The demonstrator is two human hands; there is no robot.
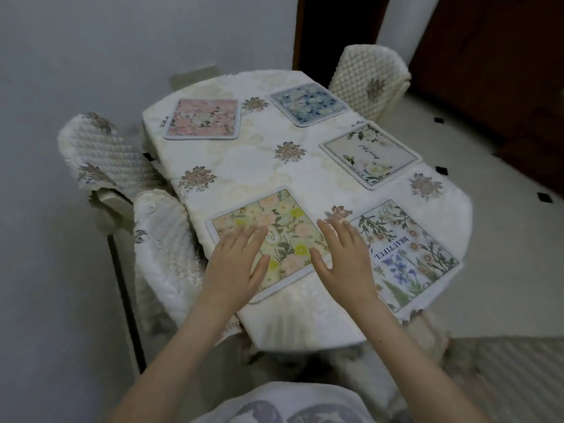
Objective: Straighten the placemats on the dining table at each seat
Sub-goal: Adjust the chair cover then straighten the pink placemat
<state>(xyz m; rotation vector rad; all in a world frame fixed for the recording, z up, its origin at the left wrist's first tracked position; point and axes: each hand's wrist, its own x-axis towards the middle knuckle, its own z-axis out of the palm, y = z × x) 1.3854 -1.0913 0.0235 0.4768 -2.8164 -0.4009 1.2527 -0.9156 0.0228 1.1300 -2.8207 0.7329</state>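
The left hand (236, 264) lies flat with fingers spread on the yellow floral placemat (268, 239), which sits askew at the surface's (250, 172) near edge. The right hand (343, 261), likewise spread and holding nothing, hovers between it and the botanical placemat (409, 254).

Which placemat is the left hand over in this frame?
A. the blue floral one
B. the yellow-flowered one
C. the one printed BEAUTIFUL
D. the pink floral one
B. The left hand lies open, fingers spread, over the yellow-flowered placemat at the near seat; the pink and blue mats lie at the far end.
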